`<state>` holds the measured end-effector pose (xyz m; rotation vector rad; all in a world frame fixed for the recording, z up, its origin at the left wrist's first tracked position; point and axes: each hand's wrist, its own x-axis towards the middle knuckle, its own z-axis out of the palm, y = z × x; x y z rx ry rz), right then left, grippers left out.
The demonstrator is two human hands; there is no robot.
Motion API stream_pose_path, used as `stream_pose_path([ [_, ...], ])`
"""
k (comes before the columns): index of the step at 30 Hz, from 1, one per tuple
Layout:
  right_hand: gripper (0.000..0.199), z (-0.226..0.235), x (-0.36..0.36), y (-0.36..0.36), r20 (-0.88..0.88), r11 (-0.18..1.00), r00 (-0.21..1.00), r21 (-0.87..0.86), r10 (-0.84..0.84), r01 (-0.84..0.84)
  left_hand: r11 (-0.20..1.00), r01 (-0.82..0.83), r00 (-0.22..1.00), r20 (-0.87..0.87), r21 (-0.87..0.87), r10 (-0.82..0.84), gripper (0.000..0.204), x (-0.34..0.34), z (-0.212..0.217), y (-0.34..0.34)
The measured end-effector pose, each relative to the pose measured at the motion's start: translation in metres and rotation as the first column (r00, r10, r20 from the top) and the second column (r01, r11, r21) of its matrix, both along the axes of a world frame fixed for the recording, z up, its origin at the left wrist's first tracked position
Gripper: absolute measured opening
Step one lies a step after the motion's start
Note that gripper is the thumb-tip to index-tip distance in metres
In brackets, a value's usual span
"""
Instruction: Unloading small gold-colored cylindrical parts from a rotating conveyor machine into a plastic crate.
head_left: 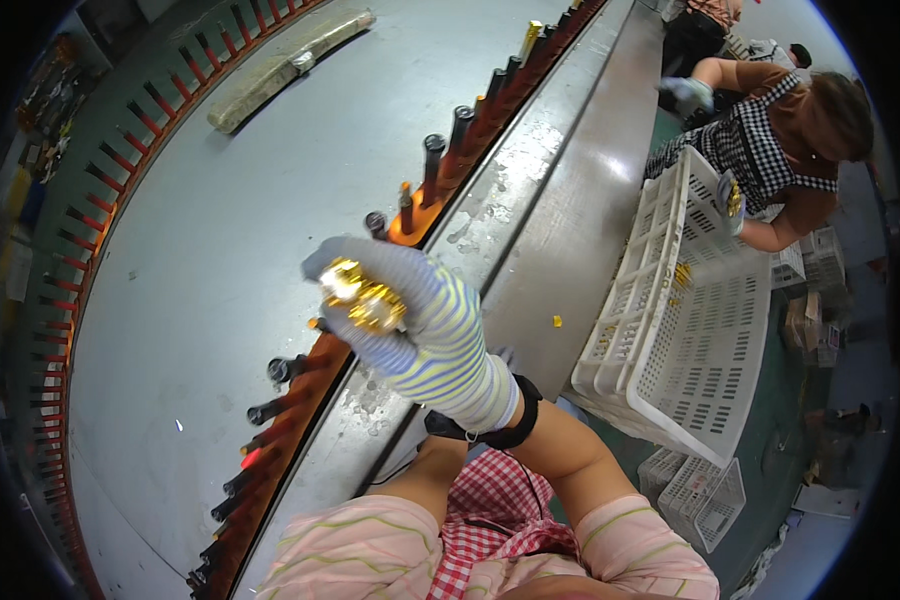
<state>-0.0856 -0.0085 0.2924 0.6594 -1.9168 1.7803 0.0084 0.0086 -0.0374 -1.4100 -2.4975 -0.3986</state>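
In a grey glove with yellow-green and blue stripes, my right hand is closed around several shiny gold pieces; their exact kind is too blurred to name. It reaches over the metal rim, close to a row of upright dark posts on an orange-lit track. Beneath it, my left forearm comes up from the lower edge. The left hand itself is hidden behind the right one, so its fingers do not show. A black strap circles my right wrist.
The posts continue round a curved track about a grey surface bearing a long wrapped bar. Right of the metal ledge stands a white perforated crate. Beyond it a gloved co-worker holds gold pieces. A small yellow scrap lies on the ledge.
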Motion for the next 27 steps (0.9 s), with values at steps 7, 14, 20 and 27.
stream_pose_path([
  [7,0.027,-0.071,0.014,0.037,0.402,0.889,0.915,-0.404,-0.039,0.215,0.989,-0.037,0.999,-0.02,-0.14,0.034,0.06,-0.006,0.031,-0.01],
  [14,0.035,-0.109,0.02,0.076,0.55,0.68,0.803,-0.681,0.229,0.272,0.971,0.002,0.937,0.34,-0.24,0.082,0.057,-0.003,0.03,-0.001],
  [20,0.037,-0.111,0.025,0.079,0.481,0.519,0.753,-0.826,0.448,0.219,0.922,0.086,0.882,0.458,-0.377,0.105,0.056,-0.005,0.041,0.0],
  [27,0.037,-0.1,0.026,0.07,0.484,0.513,0.708,-0.835,0.514,0.199,0.999,-0.041,0.932,0.358,-0.03,0.049,0.058,0.004,0.002,-0.006],
])
